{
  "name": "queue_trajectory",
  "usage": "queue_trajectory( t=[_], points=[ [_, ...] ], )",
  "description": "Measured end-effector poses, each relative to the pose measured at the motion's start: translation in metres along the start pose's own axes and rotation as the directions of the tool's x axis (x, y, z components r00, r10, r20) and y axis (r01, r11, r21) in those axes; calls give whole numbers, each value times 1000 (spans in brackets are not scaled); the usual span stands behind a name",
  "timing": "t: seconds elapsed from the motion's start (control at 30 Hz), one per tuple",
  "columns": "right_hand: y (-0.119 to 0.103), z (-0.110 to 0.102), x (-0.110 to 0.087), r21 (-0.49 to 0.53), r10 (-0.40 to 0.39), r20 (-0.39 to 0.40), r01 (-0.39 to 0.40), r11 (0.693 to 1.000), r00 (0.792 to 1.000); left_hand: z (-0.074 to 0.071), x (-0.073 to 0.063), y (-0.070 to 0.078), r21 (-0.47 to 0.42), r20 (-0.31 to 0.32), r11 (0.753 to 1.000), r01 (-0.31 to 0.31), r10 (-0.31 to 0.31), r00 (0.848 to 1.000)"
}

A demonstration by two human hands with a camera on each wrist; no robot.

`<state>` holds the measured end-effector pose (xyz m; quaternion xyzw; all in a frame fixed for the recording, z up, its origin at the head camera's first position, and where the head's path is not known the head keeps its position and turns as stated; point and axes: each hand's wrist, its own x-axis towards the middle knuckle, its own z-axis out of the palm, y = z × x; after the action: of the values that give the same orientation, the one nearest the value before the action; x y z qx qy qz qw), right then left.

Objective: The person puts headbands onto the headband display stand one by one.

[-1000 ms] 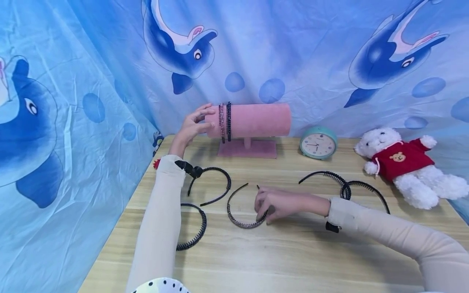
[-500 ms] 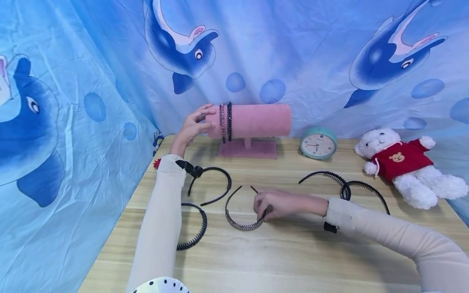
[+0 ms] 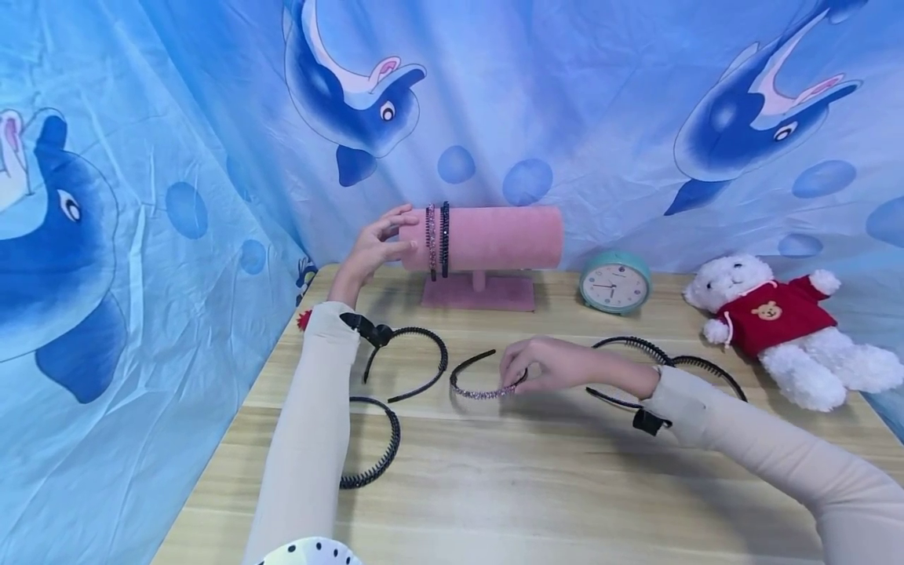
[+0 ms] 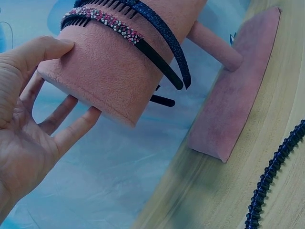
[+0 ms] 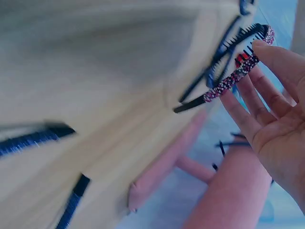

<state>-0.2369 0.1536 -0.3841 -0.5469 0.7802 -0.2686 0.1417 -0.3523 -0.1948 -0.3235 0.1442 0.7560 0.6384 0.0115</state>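
Note:
My left hand (image 3: 373, 249) holds the left end of a pink padded headband stand (image 3: 504, 237), thumb on one side and fingers on the other. Two headbands sit around the roll near that hand: one with pink and silver stones (image 4: 107, 21) and a dark glittery headband (image 4: 167, 38). Over the middle of the table, my right hand (image 3: 549, 365) pinches a headband with pink stones (image 3: 483, 395) by one side. Its black toothed inner side and one dark tip (image 5: 188, 105) show in the right wrist view.
Dark headbands lie at the left, one farther back (image 3: 443, 353) and one nearer (image 3: 393, 443). More dark headbands (image 3: 713, 367) overlap at the right, partly behind my right arm. A green alarm clock (image 3: 613, 284) and a white teddy bear (image 3: 770, 314) stand behind.
My right hand has lifted the pink-stoned headband from the table, tilting it and moving it slightly away and to the right. The left hand stays at the stand's end.

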Motion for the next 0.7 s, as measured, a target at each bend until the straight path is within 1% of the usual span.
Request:
queue_trajectory(
  t=[0.1, 0.23, 0.37, 0.53, 0.7],
  points=[
    [3, -13, 0, 57, 29, -15, -28, 998, 999, -1, 1, 0, 11, 7, 1000, -6, 6, 1000],
    [12, -30, -1, 126, 33, -45, -27, 992, 998, -2, 1, 0, 20, 12, 1000, -14, 13, 1000],
    [21, -46, -5, 178, 80, -76, -65, 982, 994, -2, 2, 1, 26, 15, 1000, -15, 15, 1000],
    [33, -61, -11, 242, 167, -133, -132, 961, 977, -2, 3, 0, 38, 13, 999, -26, 25, 1000],
    [44, -70, -19, 272, 216, -180, -163, 949, 960, -2, 1, -1, 49, 7, 999, -16, 15, 1000]
  ],
)
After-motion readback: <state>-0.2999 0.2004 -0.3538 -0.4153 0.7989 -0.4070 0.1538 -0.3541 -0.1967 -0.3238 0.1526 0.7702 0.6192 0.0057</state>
